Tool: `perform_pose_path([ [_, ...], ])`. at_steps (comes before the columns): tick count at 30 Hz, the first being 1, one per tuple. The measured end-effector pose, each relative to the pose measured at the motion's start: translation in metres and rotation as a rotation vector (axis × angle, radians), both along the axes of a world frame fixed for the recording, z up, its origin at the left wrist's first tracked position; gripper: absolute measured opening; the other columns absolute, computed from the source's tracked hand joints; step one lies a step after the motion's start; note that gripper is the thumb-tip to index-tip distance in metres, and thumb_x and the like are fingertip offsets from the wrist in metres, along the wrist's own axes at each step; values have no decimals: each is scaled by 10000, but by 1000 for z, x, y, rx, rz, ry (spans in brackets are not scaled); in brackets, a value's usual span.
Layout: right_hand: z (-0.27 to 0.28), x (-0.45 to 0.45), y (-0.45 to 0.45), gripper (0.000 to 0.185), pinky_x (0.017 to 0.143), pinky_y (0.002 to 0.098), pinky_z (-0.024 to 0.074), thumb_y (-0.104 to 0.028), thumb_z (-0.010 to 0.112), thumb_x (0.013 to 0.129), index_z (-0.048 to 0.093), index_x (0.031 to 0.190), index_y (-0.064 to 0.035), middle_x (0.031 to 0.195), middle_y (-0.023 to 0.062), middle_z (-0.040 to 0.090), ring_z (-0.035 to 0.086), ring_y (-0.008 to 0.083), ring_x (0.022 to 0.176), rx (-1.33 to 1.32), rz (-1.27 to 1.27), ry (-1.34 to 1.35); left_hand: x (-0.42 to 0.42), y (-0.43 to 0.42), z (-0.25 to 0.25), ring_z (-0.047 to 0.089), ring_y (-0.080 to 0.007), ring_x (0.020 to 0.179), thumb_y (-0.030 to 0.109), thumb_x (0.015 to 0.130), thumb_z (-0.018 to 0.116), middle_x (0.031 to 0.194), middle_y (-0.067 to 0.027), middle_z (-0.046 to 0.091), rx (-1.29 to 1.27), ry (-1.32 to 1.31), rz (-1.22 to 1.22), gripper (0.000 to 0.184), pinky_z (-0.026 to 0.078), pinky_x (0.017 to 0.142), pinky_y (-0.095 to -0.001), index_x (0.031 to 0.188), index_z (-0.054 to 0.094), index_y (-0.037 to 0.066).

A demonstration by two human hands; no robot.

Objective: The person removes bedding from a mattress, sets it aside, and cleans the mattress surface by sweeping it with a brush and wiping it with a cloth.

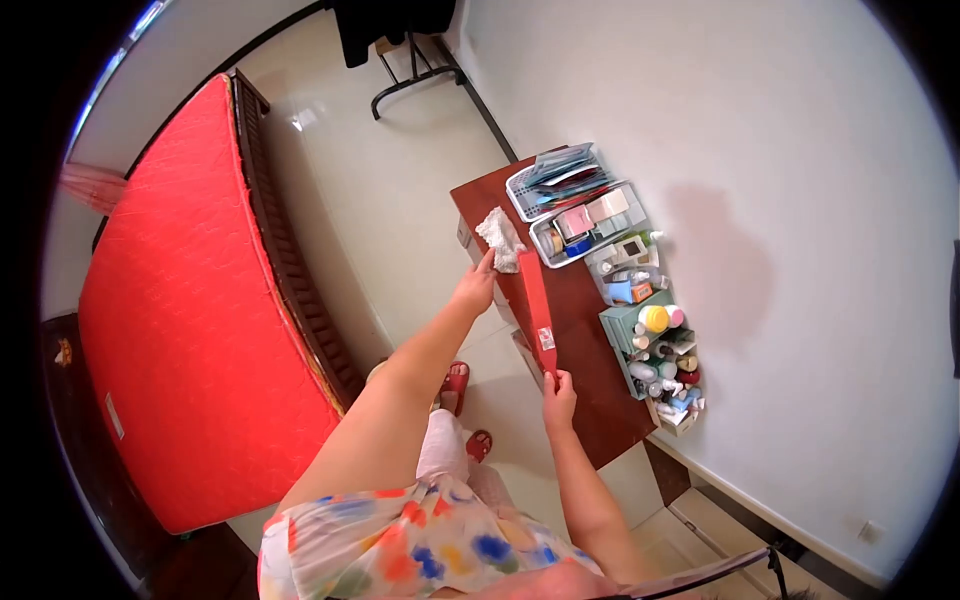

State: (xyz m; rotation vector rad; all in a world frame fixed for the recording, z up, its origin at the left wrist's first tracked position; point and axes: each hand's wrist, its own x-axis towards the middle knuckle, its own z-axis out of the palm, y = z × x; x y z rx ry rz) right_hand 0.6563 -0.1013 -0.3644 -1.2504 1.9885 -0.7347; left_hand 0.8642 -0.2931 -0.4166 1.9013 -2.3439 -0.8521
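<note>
Right hand (561,402) is clamped on the near end of a long, flat red strip (536,300), fingers and thumb together around it. Left hand (473,290) is at the near left edge of a white lace cloth (497,232), fingertips touching it; whether the fingers are closed on the cloth cannot be told. The strip extends lengthwise above the brown table (585,345), its far end beside the cloth and a pale label (546,339) toward its near end. The cloth lies bunched at the table's far left side. Containers line the right side of the table, next to the wall (820,200): farthest, a white basket (517,197) of papers; next, a white tray (546,258) of small boxes; nearer, a green box (618,325) with bottles. Left of the table, well apart, is a red mattress (200,320).
</note>
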Motion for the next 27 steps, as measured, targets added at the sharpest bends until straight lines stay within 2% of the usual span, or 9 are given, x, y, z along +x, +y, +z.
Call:
perform_pose_path([
  [3, -9, 0, -25, 283, 623, 385, 461, -284, 538, 858, 537, 965, -22, 778, 180, 610, 606, 327, 707, 8, 13, -55, -13, -42, -24, 502, -266, 1010, 78, 806, 458, 1440, -37, 188, -10, -64, -84, 233, 478, 820, -352, 979, 605, 22],
  [6, -6, -3, -43, 284, 619, 374, 464, -272, 550, 851, 539, 960, -11, 778, 185, 607, 610, 312, 702, 58, 43, -27, -9, -55, -73, 492, -279, 1031, 58, 803, 463, 1387, -73, 280, 32, 39, -17, 263, 458, 854, -366, 1041, 567, 18],
  [10, -9, -6, -72, 282, 637, 363, 468, -269, 554, 849, 540, 955, -9, 796, 185, 610, 611, 302, 719, 74, 76, -101, 18, -42, -71, 528, -304, 989, 88, 735, 588, 1170, -150, 503, -75, 215, 160, 339, 450, 846, -382, 1063, 541, 15],
  [12, 4, 2, -94, 276, 644, 355, 467, -266, 551, 852, 541, 948, -9, 800, 181, 609, 608, 293, 721, 85, 102, -153, 42, -35, -38, 564, -302, 886, 123, 685, 649, 1012, -161, 563, 131, 315, 450, 349, 468, 771, -384, 998, 537, 19],
  [15, -13, 16, -132, 233, 548, 262, 418, -212, 550, 872, 519, 924, 13, 690, 48, 545, 491, 106, 605, -17, 213, -163, 90, -4, 6, 575, -325, 808, 154, 629, 702, 884, -171, 589, 277, 363, 853, 312, 468, 724, -391, 838, 506, 29],
  [17, -5, 28, -162, 237, 548, 265, 418, -216, 555, 869, 521, 923, 12, 683, 52, 546, 493, 108, 606, -21, 351, -147, 128, 28, 37, 582, -314, 813, 105, 675, 667, 886, -170, 590, 290, 380, 1070, 309, 472, 725, -394, 926, 501, 32],
  [22, 22, 85, -239, 219, 564, 260, 423, -201, 538, 879, 515, 944, 7, 735, 42, 571, 504, 99, 633, -13, 634, -214, 225, 126, 13, 584, -322, 850, 21, 730, 548, 918, -184, 594, -8, 118, 1369, 268, 470, 742, -395, 997, 537, 22],
  [26, 38, 142, -279, 211, 614, 263, 443, -205, 544, 872, 528, 933, -3, 771, 61, 599, 551, 119, 690, -6, 819, -145, 264, 185, 24, 560, -244, 679, 34, 774, 428, 727, -123, 565, -153, 434, 1659, 113, 464, 609, -352, 807, 533, 7],
  [27, 45, 162, -285, 211, 621, 275, 447, -210, 547, 869, 537, 924, -6, 751, 66, 603, 558, 129, 684, 18, 860, -141, 264, 181, 59, 540, -211, 646, 44, 789, 407, 693, -95, 558, -212, 536, 1774, 120, 450, 580, -331, 776, 521, 10],
])
